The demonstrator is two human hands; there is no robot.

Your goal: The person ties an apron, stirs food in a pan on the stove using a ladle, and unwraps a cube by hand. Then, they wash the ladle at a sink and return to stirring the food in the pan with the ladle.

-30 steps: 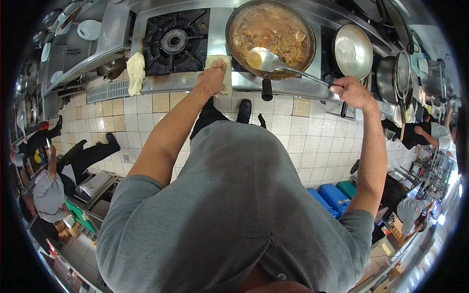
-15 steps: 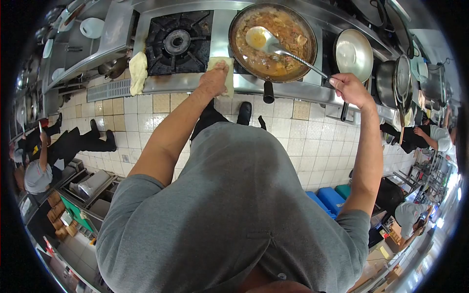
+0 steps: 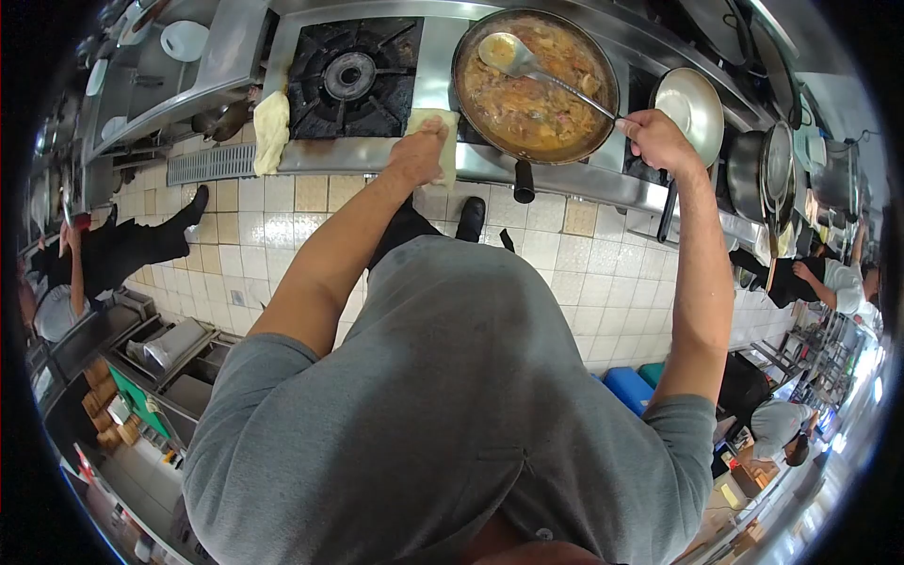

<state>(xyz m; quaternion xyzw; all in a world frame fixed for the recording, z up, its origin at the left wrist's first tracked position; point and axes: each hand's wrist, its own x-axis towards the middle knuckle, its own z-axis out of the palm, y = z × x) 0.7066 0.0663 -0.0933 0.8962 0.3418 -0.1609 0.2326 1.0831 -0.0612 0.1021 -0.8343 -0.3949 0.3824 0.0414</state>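
My right hand (image 3: 657, 141) is closed around the end of a long-handled metal serving spoon (image 3: 556, 81). Its bowl lies in the far left part of a wide, dark-rimmed frying pan (image 3: 617, 89) and holds some orange liquid. The pan contains a brownish-orange stew (image 3: 537, 113) with chunks in it, and its black handle points toward me. My left hand (image 3: 420, 153) grips a pale yellow cloth (image 3: 446, 141) on the stove's front edge, left of the pan; the fingertips are partly hidden.
An unlit-looking burner (image 3: 350, 77) is left of the pan, with another yellow cloth (image 3: 271, 132) draped beside it. A light-coloured frying pan (image 3: 692, 108) sits to the right, near stacked dark pans (image 3: 747, 169). Other people stand at both sides; one dark trouser leg (image 3: 141, 245) stretches out at left.
My right hand and the spoon have moved toward the far side of the pan. My left hand stays on the cloth. The person at left has shifted, and the view has moved slightly.
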